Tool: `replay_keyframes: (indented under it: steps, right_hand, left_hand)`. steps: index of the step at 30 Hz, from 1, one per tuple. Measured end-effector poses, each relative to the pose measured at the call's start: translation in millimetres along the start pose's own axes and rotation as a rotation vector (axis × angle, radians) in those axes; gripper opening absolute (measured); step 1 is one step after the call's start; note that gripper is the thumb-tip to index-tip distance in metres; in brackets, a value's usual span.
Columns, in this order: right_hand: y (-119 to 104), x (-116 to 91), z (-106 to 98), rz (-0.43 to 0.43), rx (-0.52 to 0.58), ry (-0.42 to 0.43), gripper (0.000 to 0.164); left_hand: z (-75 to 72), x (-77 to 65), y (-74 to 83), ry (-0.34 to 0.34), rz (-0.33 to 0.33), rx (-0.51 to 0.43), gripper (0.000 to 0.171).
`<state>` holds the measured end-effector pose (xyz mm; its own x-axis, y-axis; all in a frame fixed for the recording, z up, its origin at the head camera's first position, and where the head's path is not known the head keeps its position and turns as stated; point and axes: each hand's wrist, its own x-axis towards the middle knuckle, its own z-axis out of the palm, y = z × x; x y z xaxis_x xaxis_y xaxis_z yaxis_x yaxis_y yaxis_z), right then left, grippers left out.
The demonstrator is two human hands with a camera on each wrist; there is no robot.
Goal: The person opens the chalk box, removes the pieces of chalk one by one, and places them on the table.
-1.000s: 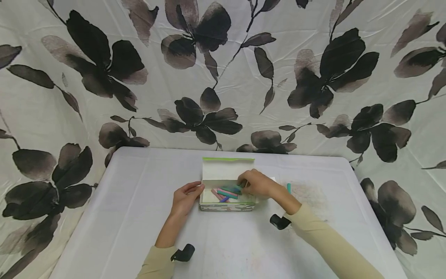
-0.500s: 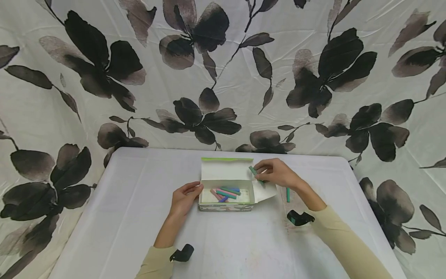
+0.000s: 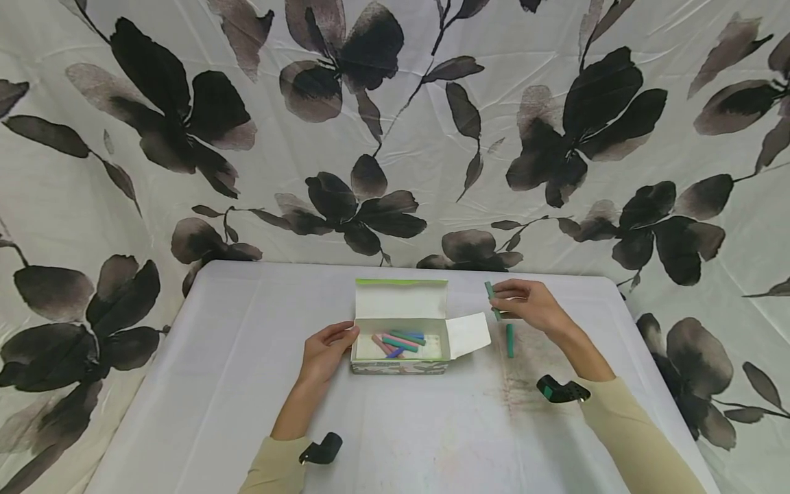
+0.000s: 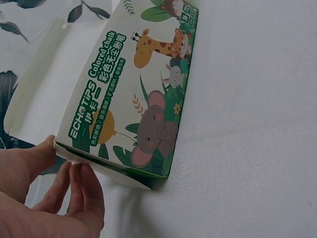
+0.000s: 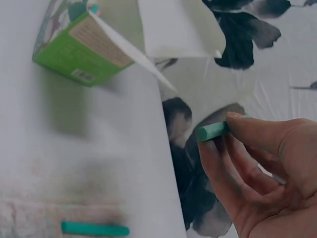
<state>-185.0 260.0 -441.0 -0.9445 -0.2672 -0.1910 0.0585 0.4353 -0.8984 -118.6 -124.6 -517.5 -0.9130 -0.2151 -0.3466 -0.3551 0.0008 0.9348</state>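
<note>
We find the right hand (image 3: 533, 305) pinching a green cylindrical chalk stick (image 5: 213, 131) mid-length, leaving both ends free. The left hand (image 3: 329, 351) grips the end of an open white-and-green cardboard box (image 3: 398, 368), apparently steadying it. Near the right hand lies a teal chalk cylinder (image 3: 509, 341).

Your right hand (image 5: 267, 191) pinches a green chalk stick (image 5: 213, 131) between thumb and fingers, one round end facing you. At the bottom of your view a second green stick (image 5: 95, 228) lies on the white bench (image 5: 141, 168), beside a brownish smudge (image 5: 22, 218). Well apart from your fingers, the carton (image 5: 94, 57) shows its green end, with white flaps standing open; beyond the bench edge you see floral cloth (image 5: 272, 74).
</note>
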Motion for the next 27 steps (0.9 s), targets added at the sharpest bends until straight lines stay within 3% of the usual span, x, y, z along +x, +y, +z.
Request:
replay_keyframes:
  steps: [11, 18, 27]
  right_hand:
    - [36, -11, -10, 0.072, 0.059, 0.132, 0.050]
    - [62, -16, -10, 0.157, 0.021, 0.201, 0.056]
    - [89, -24, -3, 0.230, -0.002, 0.256, 0.049]
  left_hand:
    - [0.0, 1.8, -1.9, 0.012, 0.006, -0.001, 0.042]
    - [1.3, 1.3, -1.2, 0.020, -0.001, 0.003, 0.042]
    - [1.3, 0.1, -1.7, 0.013, 0.005, -0.006, 0.043]
